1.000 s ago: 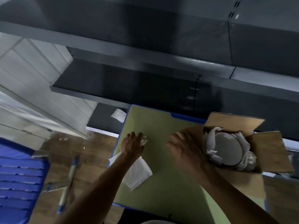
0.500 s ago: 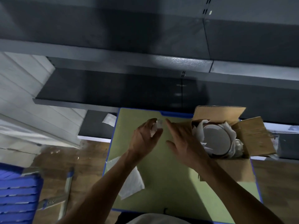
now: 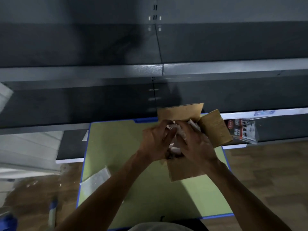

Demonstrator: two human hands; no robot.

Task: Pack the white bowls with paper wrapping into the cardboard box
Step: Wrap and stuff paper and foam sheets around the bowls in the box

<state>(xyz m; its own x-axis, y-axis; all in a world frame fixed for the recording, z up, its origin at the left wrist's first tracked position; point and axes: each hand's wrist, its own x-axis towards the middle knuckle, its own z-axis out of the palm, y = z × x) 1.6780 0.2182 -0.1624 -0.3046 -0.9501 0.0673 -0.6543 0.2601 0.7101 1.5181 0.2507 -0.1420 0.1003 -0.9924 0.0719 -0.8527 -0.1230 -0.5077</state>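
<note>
The cardboard box (image 3: 183, 169) stands open on the right side of the green table (image 3: 116, 144), its flaps spread outward. Both hands are over the box's opening. My left hand (image 3: 155, 140) reaches in from the left with its fingers curled on the white paper wrapping (image 3: 175, 147). My right hand (image 3: 196, 144) covers the opening from the right, its fingers bent onto the same paper. Both hands hide the white bowl in the box. A loose sheet of paper (image 3: 95, 180) lies on the table's left edge.
Dark metal shelves (image 3: 100, 72) rise right behind the table. A packaged item (image 3: 243, 130) lies on the low shelf to the right of the box. On the wooden floor at the left are a blue-handled tool (image 3: 52, 212) and a blue chair (image 3: 6, 222).
My left hand lifted off the loose sheet with a bit of paper and moved right to the box. My right hand also moved onto the opening, covering the bowl.
</note>
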